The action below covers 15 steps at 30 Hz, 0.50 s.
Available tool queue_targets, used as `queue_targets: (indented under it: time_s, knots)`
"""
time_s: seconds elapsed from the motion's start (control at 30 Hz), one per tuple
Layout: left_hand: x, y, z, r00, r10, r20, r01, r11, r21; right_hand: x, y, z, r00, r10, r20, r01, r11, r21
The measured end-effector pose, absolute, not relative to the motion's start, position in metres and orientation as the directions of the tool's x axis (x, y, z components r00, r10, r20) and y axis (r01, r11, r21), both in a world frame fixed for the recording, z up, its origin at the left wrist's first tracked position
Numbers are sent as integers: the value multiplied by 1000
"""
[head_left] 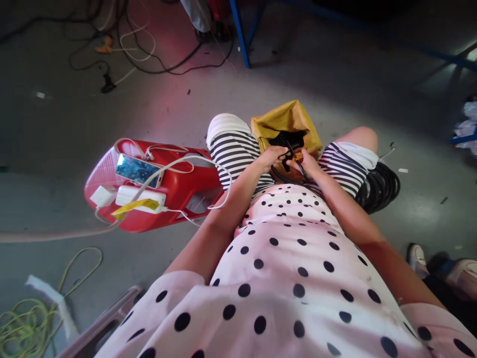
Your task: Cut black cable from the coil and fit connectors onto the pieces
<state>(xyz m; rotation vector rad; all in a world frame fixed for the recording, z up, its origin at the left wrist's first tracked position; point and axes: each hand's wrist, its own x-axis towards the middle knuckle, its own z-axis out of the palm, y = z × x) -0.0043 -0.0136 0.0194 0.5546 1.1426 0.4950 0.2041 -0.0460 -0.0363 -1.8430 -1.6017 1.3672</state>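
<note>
At near rim of yellow bag (278,121): black cable (292,150)
Left hand (274,156): curled around cable
Right hand (306,163): fingers closed on cable

Phone (136,170) on red stool (179,185)

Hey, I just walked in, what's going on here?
A seated person has both hands, the left hand and the right hand, on a black cable at the mouth of an open yellow bag between their knees. More dark cable shows inside the bag. A black coil sits beside the right leg. To the left, a red stool holds a phone and a white power strip.
</note>
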Motion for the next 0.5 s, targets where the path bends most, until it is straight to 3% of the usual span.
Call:
queue_targets:
  time_s: [0.13, 0.5]
  knots:
    - [-4, -14, 17, 362, 608, -707, -74, 774, 628, 206, -45, -41, -94, 901, -424, 584, -295, -756]
    - [4, -13, 14, 223, 637, -738, -101, 768, 632, 203, -45, -49, -72, 903, -424, 585, -306, -751]
